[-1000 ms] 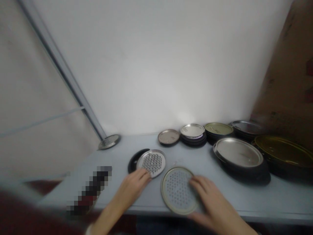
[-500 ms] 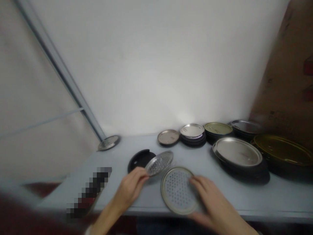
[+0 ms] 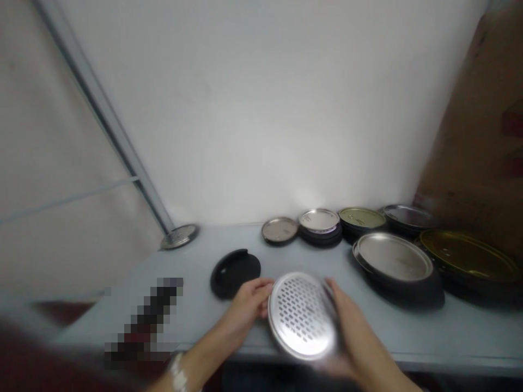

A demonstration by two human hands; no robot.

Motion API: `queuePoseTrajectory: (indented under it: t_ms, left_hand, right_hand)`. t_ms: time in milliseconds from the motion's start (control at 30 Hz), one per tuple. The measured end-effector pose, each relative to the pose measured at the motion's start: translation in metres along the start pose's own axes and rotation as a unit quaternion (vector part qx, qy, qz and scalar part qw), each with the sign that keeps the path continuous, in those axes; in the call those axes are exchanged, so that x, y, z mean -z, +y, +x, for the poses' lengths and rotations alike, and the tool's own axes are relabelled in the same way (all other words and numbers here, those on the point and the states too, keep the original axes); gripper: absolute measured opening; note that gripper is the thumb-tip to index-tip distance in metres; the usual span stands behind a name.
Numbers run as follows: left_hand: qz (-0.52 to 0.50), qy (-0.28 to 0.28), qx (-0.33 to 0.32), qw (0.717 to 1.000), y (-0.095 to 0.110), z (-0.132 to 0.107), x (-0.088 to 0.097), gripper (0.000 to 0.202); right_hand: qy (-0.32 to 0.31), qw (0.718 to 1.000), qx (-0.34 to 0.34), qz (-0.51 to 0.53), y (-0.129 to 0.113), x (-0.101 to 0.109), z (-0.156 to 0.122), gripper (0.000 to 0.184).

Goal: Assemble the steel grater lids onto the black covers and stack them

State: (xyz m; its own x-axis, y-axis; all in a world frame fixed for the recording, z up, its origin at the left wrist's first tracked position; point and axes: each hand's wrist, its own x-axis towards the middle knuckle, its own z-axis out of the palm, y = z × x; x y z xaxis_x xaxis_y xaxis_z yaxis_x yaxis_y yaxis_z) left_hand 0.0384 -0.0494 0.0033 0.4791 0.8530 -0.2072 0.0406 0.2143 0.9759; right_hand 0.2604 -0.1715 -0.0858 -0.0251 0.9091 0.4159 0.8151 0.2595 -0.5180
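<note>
A round, shiny perforated metal disc (image 3: 302,316) with a raised rim is held up near the table's front edge. My left hand (image 3: 250,306) pinches its left edge. My right hand (image 3: 354,332) wraps around its right side, blurred by motion. A second perforated disc seems to lie beneath it, mostly hidden. Just behind my left hand rests a shallow black round dish (image 3: 236,271), notched at its far rim, on the table.
Another perforated disc (image 3: 180,236) lies at the table's far left corner. Several round metal lids, such as a silver one (image 3: 394,256) and a gold one (image 3: 469,255), sit on black bases at right. A cardboard box (image 3: 466,136) stands behind. A pixelated dark item (image 3: 147,321) lies left.
My left hand has moved right, bringing its perforated disc from above the black dish onto the disc in my right hand. The disc's holes now face me.
</note>
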Motion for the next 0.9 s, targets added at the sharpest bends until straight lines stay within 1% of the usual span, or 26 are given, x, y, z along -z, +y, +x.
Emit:
queuePoseTrajectory:
  t_ms: [67,100,133,200,267,300,333,400,500,600,700,900]
  left_hand:
    - [0.092,-0.002,-0.029,0.995,-0.001,0.005,0.004,0.043]
    - [0.154,0.004,-0.059,0.986,0.001,0.006,0.006,0.040]
    - [0.222,0.014,-0.098,0.970,0.003,0.006,0.008,0.036]
    - [0.344,0.037,-0.174,0.922,0.006,0.004,0.010,0.028]
    - [0.416,0.049,-0.220,0.881,0.007,0.001,0.010,0.025]
    - [0.433,0.052,-0.230,0.870,0.006,-0.001,0.010,0.025]
    - [0.439,0.051,-0.234,0.866,0.005,-0.002,0.010,0.025]
    - [0.436,0.047,-0.232,0.868,0.002,-0.004,0.010,0.026]
    - [0.423,0.031,-0.203,0.882,0.001,-0.006,0.009,0.028]
    - [0.420,0.026,-0.184,0.888,0.002,-0.007,0.008,0.029]
    - [0.417,0.024,-0.178,0.891,0.002,-0.008,0.007,0.031]
    - [0.412,0.018,-0.190,0.891,-0.003,-0.011,0.007,0.030]
  right_hand:
    - [-0.002,1.000,-0.002,0.000,-0.004,0.005,0.000,0.133]
    - [-0.008,1.000,-0.007,-0.002,-0.007,0.008,0.001,0.127]
    - [-0.019,1.000,-0.015,-0.004,-0.011,0.012,0.002,0.121]
    - [-0.045,0.998,-0.034,-0.006,-0.018,0.018,0.004,0.111]
    - [-0.064,0.997,-0.042,-0.002,-0.023,0.023,0.006,0.106]
    - [-0.069,0.997,-0.041,0.004,-0.024,0.024,0.007,0.104]
    - [-0.071,0.997,-0.037,0.011,-0.025,0.025,0.007,0.102]
    - [-0.069,0.997,-0.027,0.028,-0.026,0.024,0.009,0.099]
    - [-0.072,0.997,-0.018,0.038,-0.025,0.021,0.010,0.098]
    - [-0.076,0.996,-0.030,0.024,-0.025,0.019,0.012,0.101]
    - [-0.074,0.996,-0.040,0.024,-0.027,0.018,0.012,0.105]
    - [-0.072,0.996,-0.020,0.039,-0.027,0.016,0.009,0.095]
